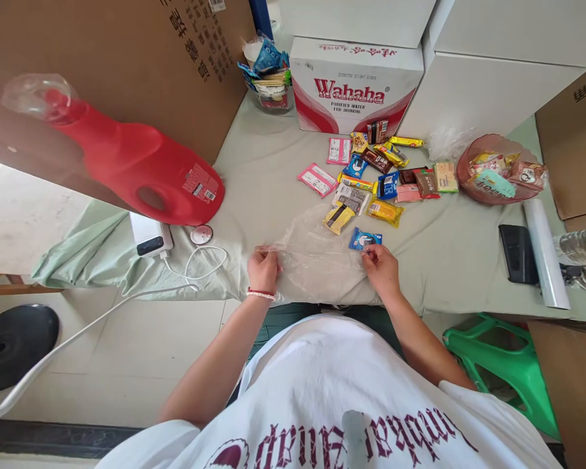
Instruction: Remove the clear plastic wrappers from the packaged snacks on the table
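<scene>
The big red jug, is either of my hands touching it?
No, your left hand and right hand are both at the clear plastic, well apart from the red jug.

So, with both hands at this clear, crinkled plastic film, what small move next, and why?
Probably lift the clear plastic film slightly: the left hand and right hand appear to pinch opposite sides, much of it seems to lie on the pale green cloth, and the small blue plastic-wrapped packet sits by the right fingertips, where it might snag.
</scene>
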The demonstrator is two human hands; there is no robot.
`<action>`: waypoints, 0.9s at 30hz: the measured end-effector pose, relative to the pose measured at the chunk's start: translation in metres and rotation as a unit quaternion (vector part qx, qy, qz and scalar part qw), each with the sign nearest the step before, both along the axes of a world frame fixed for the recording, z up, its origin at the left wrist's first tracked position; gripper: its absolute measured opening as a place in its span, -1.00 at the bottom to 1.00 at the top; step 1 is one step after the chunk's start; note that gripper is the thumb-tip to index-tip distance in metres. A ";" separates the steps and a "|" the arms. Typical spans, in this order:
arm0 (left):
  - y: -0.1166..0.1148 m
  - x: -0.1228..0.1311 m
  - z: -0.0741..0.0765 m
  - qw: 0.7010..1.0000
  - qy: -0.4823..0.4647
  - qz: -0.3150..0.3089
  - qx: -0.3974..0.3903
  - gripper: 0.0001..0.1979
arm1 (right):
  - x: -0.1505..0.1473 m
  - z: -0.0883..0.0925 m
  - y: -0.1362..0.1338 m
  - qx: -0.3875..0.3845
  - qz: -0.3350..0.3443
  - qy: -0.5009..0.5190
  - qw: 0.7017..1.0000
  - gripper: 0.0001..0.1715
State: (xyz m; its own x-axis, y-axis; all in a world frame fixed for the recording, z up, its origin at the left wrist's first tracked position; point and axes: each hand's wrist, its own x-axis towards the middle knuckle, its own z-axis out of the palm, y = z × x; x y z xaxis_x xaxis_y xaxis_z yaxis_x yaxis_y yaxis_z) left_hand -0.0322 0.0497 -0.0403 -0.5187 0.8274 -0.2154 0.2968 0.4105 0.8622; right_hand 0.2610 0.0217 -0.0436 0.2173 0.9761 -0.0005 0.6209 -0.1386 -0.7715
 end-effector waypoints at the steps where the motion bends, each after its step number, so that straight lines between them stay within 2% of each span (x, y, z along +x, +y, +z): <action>1: -0.003 -0.006 0.001 1.000 0.020 0.022 0.006 -0.69 | -0.001 0.001 0.001 0.000 0.006 0.000 1.000 -0.68; 3: -0.011 -0.014 0.006 0.993 0.100 0.050 0.046 -0.52 | -0.003 0.003 0.003 -0.005 0.011 0.002 1.000 -0.69; 5: -0.022 -0.016 0.012 0.969 0.220 0.035 0.108 -0.48 | -0.004 0.005 0.004 -0.019 0.008 0.007 1.000 -0.66; 7: -0.030 -0.010 0.016 0.931 0.329 -0.041 0.153 -0.65 | -0.005 0.008 0.003 -0.033 0.001 0.016 0.999 -0.62; 9: -0.033 0.001 0.019 0.900 0.379 -0.156 0.149 -0.84 | -0.005 0.011 -0.001 -0.043 -0.008 0.029 0.999 -0.59; 11: -0.029 0.014 0.021 0.874 0.396 -0.256 0.115 -0.80 | -0.002 0.012 -0.010 -0.053 -0.022 0.042 0.997 -0.58; 12: -0.025 0.020 0.021 0.866 0.400 -0.287 0.092 -0.77 | 0.001 0.012 -0.017 -0.061 -0.028 0.047 0.997 -0.57; 15: -0.011 0.029 0.021 0.852 0.404 -0.332 0.022 -0.58 | 0.020 0.010 -0.044 -0.100 -0.030 0.054 0.993 -0.55; 17: -0.004 0.027 0.018 0.833 0.404 -0.379 -0.011 -0.40 | 0.040 0.012 -0.063 -0.128 -0.021 0.060 0.990 -0.52; 20: 0.000 0.017 0.009 0.790 0.405 -0.461 -0.014 -0.12 | 0.064 0.028 -0.078 -0.127 -0.035 0.024 0.991 -0.53; 22: -0.001 0.010 0.001 0.775 0.405 -0.486 0.006 0.02 | 0.066 0.045 -0.074 -0.074 -0.045 -0.038 0.996 -0.58; 24: -0.004 0.004 -0.006 0.767 0.404 -0.497 0.034 0.11 | 0.053 0.061 -0.062 -0.008 0.019 -0.097 0.995 -0.63; 27: -0.009 -0.003 -0.011 0.756 0.410 -0.505 0.064 0.14 | 0.022 0.071 -0.033 0.017 0.223 -0.156 0.962 -0.60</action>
